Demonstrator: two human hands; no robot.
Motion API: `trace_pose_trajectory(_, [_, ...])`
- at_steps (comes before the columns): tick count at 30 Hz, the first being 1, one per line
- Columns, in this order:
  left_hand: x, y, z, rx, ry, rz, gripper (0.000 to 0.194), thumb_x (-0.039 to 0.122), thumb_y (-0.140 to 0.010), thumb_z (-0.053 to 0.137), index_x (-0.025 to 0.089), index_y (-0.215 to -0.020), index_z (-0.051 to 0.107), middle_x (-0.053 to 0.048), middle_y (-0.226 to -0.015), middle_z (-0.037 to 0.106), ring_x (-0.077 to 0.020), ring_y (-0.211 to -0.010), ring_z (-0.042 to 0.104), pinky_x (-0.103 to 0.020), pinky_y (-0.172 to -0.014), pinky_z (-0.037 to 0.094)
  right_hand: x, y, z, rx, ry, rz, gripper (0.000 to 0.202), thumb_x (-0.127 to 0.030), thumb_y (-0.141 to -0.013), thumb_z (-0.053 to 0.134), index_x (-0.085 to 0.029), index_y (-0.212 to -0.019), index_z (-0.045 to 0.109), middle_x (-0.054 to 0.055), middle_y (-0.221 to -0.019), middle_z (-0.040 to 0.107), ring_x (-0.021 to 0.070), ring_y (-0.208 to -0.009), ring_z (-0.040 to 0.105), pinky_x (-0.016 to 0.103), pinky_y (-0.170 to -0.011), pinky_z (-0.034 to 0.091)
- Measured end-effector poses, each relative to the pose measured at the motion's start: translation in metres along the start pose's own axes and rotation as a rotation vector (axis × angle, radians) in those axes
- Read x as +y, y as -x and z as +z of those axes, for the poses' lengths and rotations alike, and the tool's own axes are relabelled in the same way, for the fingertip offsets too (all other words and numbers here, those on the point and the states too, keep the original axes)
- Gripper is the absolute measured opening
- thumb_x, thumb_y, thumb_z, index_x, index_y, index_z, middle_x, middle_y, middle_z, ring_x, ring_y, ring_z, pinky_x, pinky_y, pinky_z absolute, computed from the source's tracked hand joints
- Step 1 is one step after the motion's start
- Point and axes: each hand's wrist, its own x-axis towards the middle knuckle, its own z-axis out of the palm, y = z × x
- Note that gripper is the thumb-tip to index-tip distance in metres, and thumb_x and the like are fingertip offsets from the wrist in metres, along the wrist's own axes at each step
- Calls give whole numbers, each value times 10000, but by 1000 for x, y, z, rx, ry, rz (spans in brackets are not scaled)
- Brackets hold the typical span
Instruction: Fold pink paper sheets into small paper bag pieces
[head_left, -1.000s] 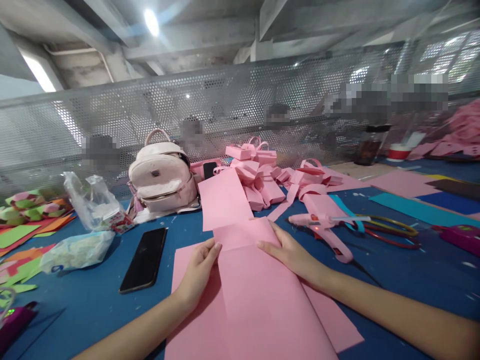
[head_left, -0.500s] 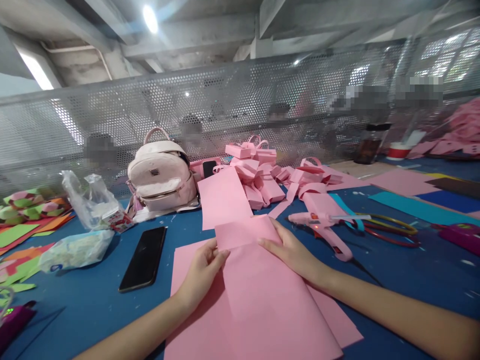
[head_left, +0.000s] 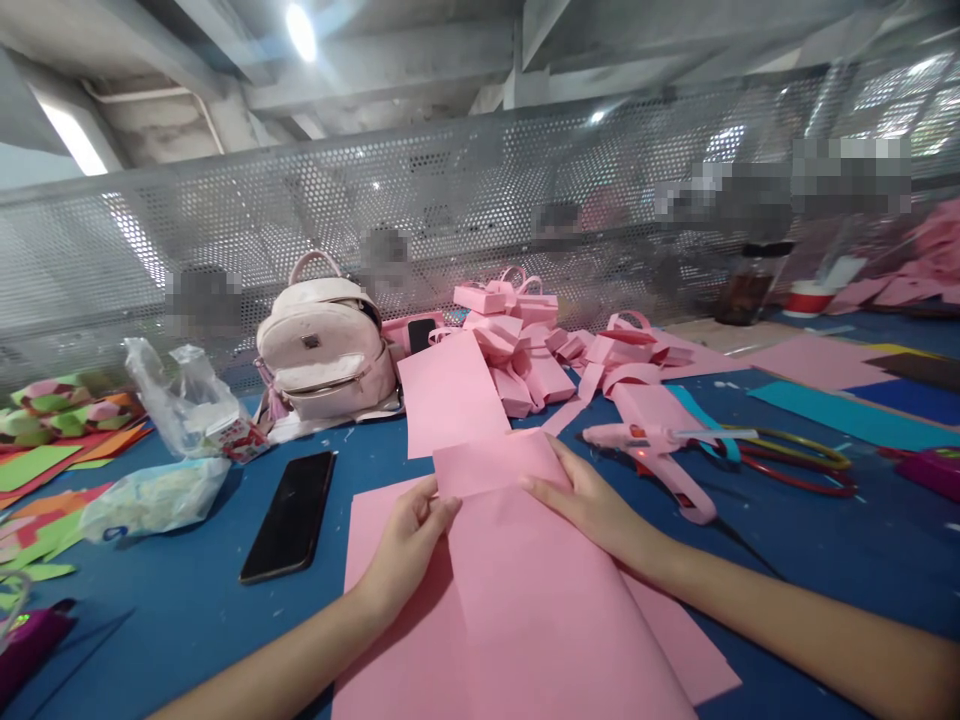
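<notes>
Paper [head_left: 559,600], pink, is pinched by my left fingers [head_left: 442,514] at its ten o'clock and right fingers [head_left: 551,496] at one. Glue gun [head_left: 658,458] lies at two o'clock from the latter.

The left forearm [head_left: 285,655], bare, slants up from the bottom left edge, and the bare right forearm [head_left: 795,620] reaches in from the lower right. The left hand [head_left: 405,540] is curled, thumb angled up and rightward in a pinch; the right hand [head_left: 600,508] grips with its thumb pointing left, its other fingers mostly hidden.
</notes>
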Motion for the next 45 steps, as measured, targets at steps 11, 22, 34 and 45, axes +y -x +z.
trace_pose_trajectory(11, [2, 1, 2, -24, 35, 25, 354, 488, -915, 611, 166, -1048, 672, -22, -814, 626, -164, -707, 535, -264, -699, 444, -10, 3, 3, 1, -55, 19, 648, -472, -770, 740, -227, -1337, 544, 102, -1418, 585, 339, -1273, 572, 512, -1084, 461])
trace_pose_trajectory(22, [0, 3, 1, 15, -31, 26, 357, 517, -918, 601, 173, -823, 595, 49, -655, 417, -116, -594, 344, -225, -561, 298, -15, 6, 5, -39, -218, 117, 721, -424, -720, 795, -203, -1353, 530, 118, -1348, 642, 351, -1208, 624, 476, -954, 562])
trace_pose_trajectory(34, [4, 2, 4, 50, -53, 57, 406, 558, -892, 610, 207, -707, 525, 62, -613, 332, -121, -561, 255, -238, -531, 243, -15, 6, 4, -41, -210, 116, 700, -432, -726, 780, -215, -1345, 534, 110, -1319, 663, 353, -1172, 650, 484, -923, 580])
trace_pose_trajectory(45, [0, 2, 4, -56, -57, -12, 411, 495, -881, 655, 158, -1112, 612, 72, -625, 400, -103, -550, 300, -217, -523, 257, -16, 4, 5, 84, -161, 108, 557, -452, -717, 784, -213, -1191, 615, 101, -1209, 719, 347, -1076, 696, 461, -878, 601])
